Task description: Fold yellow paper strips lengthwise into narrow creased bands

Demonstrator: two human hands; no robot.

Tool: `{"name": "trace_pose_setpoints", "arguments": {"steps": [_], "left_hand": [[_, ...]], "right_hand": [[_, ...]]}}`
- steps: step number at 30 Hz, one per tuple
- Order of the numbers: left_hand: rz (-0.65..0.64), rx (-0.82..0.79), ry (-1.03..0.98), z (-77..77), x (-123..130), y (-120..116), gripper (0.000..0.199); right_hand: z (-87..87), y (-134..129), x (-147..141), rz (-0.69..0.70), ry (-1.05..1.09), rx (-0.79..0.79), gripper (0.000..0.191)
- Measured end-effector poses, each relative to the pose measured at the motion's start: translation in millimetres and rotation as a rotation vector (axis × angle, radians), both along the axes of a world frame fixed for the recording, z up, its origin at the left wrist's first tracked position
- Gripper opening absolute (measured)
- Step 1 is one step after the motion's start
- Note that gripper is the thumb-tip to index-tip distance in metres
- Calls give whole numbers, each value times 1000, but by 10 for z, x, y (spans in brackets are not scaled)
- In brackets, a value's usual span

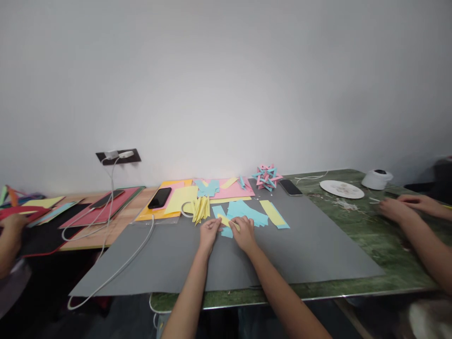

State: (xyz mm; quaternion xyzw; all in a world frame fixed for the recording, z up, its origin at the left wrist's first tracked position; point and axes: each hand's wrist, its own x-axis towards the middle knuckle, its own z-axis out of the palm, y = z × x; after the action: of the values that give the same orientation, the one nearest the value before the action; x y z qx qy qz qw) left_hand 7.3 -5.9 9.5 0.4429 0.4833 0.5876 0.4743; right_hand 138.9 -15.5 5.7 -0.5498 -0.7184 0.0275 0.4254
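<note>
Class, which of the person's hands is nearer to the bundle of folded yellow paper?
Left. The left hand is just in front of the yellow bundle, slightly to its right; the right hand is farther off, to the right of the left hand.

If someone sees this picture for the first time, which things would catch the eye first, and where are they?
Probably the spiky pink-and-blue paper model, at the back of the gray sheet near the wall. Next, at the front center, the left hand and right hand hold a small yellow paper piece. A fanned yellow bundle lies just beyond the left hand.
</note>
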Motion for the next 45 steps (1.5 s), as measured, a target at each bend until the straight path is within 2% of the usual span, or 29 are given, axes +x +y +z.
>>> {"name": "trace_pose_setpoints", "arguments": {"steps": [4, 12, 18, 25, 31, 37, 42, 45], "left_hand": [[50, 19, -27, 2, 3, -3, 29], [59, 4, -87, -32, -21, 36, 28], [2, 16, -107, -40, -24, 38, 26], [-65, 48, -91, -67, -27, 55, 33], [16, 80, -72, -88, -32, 71, 29], [23, 108, -133, -80, -27, 69, 35], [-30, 88, 40, -52, -10, 44, 28], [-69, 89, 104, -53, 8, 24, 23]], "right_hand": [[-2, -3, -8, 9, -22, 6, 25], [-8, 3, -5, 15, -8, -24, 26], [-11, 6, -11, 23, -1, -27, 24], [-19, 5, -9, 11, 31, -18, 25], [-33, -6, -16, 20, 37, 7, 25], [-82, 38, 35, 141, 133, -72, 32], [-137, 72, 54, 279, 256, -123, 37], [-149, 82, 39, 265, 364, -126, 36]]}}
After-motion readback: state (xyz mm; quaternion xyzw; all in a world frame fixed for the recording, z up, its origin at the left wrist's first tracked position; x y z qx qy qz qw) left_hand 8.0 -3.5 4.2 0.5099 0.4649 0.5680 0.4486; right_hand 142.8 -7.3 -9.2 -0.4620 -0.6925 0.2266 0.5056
